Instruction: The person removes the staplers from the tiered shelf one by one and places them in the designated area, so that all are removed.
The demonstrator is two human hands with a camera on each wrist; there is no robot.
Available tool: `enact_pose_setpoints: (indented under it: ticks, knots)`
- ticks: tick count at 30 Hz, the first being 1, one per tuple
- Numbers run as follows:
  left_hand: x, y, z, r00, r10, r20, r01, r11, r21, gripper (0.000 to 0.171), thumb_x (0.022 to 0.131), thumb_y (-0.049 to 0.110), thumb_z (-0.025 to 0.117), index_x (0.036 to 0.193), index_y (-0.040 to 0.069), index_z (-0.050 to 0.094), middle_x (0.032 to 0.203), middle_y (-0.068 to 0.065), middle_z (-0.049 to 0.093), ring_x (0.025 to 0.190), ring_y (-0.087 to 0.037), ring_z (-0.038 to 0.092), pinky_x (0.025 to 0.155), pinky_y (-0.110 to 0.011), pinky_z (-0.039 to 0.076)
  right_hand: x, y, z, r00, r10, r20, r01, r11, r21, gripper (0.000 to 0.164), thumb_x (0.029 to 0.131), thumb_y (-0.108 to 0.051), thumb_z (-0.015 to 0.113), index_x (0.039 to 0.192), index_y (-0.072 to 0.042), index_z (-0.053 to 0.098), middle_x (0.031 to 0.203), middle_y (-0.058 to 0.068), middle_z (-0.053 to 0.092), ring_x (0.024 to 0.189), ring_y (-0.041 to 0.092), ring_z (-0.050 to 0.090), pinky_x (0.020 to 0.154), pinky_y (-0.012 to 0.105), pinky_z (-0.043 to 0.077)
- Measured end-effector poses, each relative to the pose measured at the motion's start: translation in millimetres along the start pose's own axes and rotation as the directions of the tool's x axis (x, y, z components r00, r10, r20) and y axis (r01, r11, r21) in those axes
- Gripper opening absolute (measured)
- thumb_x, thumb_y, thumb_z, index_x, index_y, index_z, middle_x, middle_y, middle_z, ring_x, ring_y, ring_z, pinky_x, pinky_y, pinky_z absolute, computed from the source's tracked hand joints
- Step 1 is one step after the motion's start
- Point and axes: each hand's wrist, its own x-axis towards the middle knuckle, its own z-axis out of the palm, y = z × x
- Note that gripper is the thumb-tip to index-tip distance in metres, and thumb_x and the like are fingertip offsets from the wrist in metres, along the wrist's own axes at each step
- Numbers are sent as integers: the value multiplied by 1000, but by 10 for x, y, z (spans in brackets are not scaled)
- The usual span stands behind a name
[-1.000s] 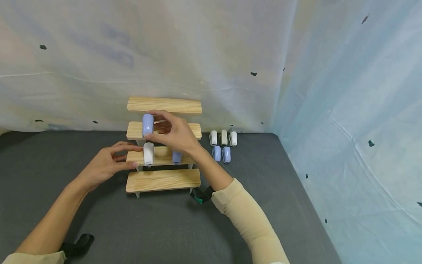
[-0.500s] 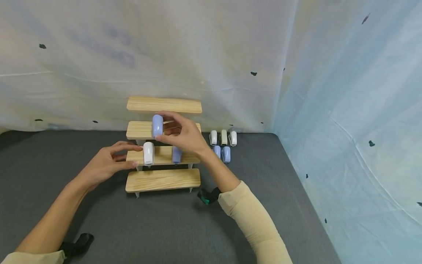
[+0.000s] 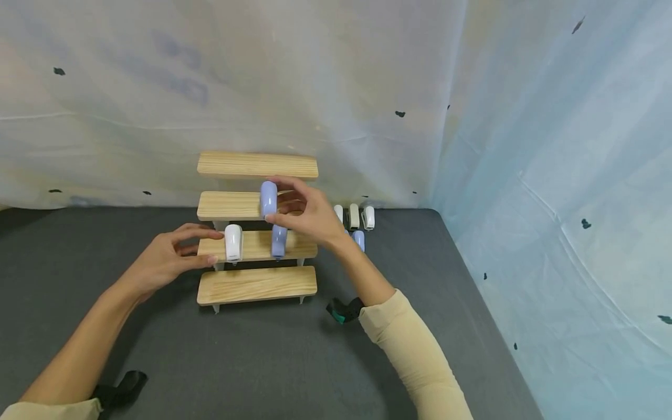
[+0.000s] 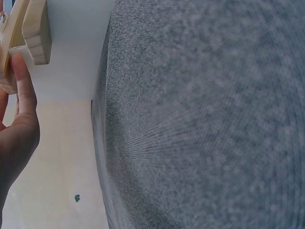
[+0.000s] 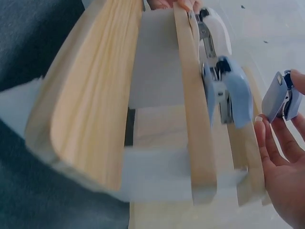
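Note:
A tiered wooden display shelf point(image 3: 257, 284) stands against the back wall. My left hand point(image 3: 165, 256) pinches the left end of its second board from the bottom; the left wrist view has the thumb pressed on that board point(image 4: 6, 67). On this board sit a white mini stapler point(image 3: 233, 242) and, to its right, a lavender-blue mini stapler point(image 3: 279, 242). My right hand point(image 3: 311, 214) holds another lavender-blue mini stapler point(image 3: 269, 200) upright between thumb and fingers, at the board one tier higher. In the right wrist view that held stapler point(image 5: 275, 98) shows its side; whether it touches the board cannot be told.
Right of the shelf, several more mini staplers stand on the dark grey tabletop point(image 3: 252, 361): white and cream ones point(image 3: 354, 216) behind, blue ones point(image 3: 359, 240) in front, partly hidden by my right arm. Pale sheeting point(image 3: 357, 70) hangs behind and to the right.
My right hand has carried the lavender-blue stapler rightward along the third board, from above the white stapler to above the other blue one. My left hand keeps its place on the shelf.

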Motion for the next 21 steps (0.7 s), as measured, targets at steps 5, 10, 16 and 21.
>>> enact_pose_setpoints:
  ticks: [5, 10, 16, 21]
  knots:
    - [2, -5, 5, 1000, 5, -1, -5, 1000, -3, 52, 91, 27, 75, 137, 9, 59, 150, -17, 34, 135, -45, 39, 101, -52, 44, -61, 5, -86, 1000, -5, -18, 6, 1000, 24, 65, 84, 3, 76, 143, -4, 50, 131, 16, 55, 109, 33, 60, 92, 47, 53]
    - [2, -13, 13, 1000, 5, 1, -5, 1000, -12, 52, 91, 27, 75, 137, 9, 59, 151, -17, 33, 134, -46, 40, 97, -39, 51, -149, -135, -151, 999, -21, -35, 22, 999, 29, 63, 84, 9, 73, 141, 5, 49, 127, 24, 55, 105, 42, 59, 93, 56, 49]
    - [6, -32, 43, 1000, 19, 8, -18, 1000, -23, 51, 92, 27, 74, 137, 11, 59, 150, -14, 34, 136, -44, 37, 98, -41, 50, -234, -98, -272, 997, -56, -50, 55, 998, -24, 61, 84, 8, 73, 140, 5, 49, 125, 23, 58, 106, 42, 59, 92, 55, 50]
    - [11, -39, 57, 1000, 17, 2, -17, 999, -33, 51, 91, 28, 76, 136, 10, 60, 150, -16, 35, 138, -43, 33, 104, -59, 39, -264, 155, -414, 994, -82, -73, 77, 995, -66, 63, 83, 4, 77, 141, -4, 52, 126, 15, 59, 110, 34, 59, 91, 46, 53]
